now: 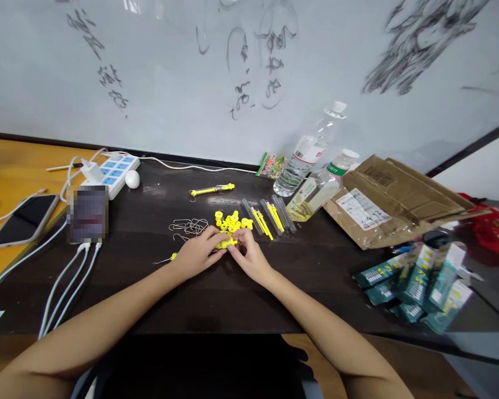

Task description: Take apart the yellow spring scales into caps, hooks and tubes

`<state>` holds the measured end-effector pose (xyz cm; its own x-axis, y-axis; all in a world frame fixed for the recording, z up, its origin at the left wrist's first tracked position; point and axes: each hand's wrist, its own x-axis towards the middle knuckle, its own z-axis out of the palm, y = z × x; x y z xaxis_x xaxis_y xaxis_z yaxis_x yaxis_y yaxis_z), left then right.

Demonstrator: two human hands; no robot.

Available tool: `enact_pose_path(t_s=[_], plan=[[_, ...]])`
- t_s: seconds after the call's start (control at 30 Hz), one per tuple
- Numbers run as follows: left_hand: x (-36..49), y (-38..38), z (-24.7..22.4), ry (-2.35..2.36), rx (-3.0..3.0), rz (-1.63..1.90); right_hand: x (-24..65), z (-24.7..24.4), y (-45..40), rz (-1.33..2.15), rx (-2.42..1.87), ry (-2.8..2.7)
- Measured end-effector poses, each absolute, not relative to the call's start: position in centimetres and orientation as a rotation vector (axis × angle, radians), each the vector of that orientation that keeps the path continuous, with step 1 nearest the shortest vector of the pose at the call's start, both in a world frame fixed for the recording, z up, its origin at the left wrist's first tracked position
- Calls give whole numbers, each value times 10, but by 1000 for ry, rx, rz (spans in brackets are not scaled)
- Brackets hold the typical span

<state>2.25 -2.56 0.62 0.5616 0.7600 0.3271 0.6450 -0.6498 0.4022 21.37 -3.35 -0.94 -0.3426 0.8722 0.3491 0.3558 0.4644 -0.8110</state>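
My left hand (199, 254) and my right hand (250, 256) meet over the dark table, both with fingers closed on a small yellow plastic piece (228, 243). A yellow bit with a thin metal wire (163, 261) pokes out at the left of my left hand; whether it joins the held piece is hidden. Just beyond my fingers lies a pile of yellow plastic parts (233, 221). Bent wire hooks (190, 226) are heaped beside my left hand. Farther back rests a yellow rod with metal hooks (212, 190). Clear tubes (253, 217) and yellow sticks (276, 216) lie to the right.
Two bottles, one clear (301, 158) and one green-labelled (322, 188), stand behind the tubes near a snack packet (270, 165). To the right are a cardboard parcel (391, 194) and green boxes (416, 282). A power strip (117, 173), cables and a phone (25, 220) occupy the left.
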Motion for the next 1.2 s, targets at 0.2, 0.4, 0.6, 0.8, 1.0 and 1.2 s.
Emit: enact_pose_path(t_s=[0.2, 0.4, 0.6, 0.8, 1.0, 1.2], plan=[[21, -27, 15, 1150, 2343, 787, 213, -14, -29, 900, -907, -1820], [20, -26, 15, 1184, 2239, 723, 212, -12, -28, 875, -862, -1836], [22, -25, 9, 1196, 2269, 862, 211, -12, -30, 900, -944, -1791], [23, -24, 1, 1111, 2324, 836, 212, -13, -27, 828, -950, -1892], [21, -22, 1, 1075, 2243, 873, 214, -5, -27, 754, -887, -2025], [19, -19, 5, 1194, 2076, 809, 216, -1, -28, 750, -825, -2092]])
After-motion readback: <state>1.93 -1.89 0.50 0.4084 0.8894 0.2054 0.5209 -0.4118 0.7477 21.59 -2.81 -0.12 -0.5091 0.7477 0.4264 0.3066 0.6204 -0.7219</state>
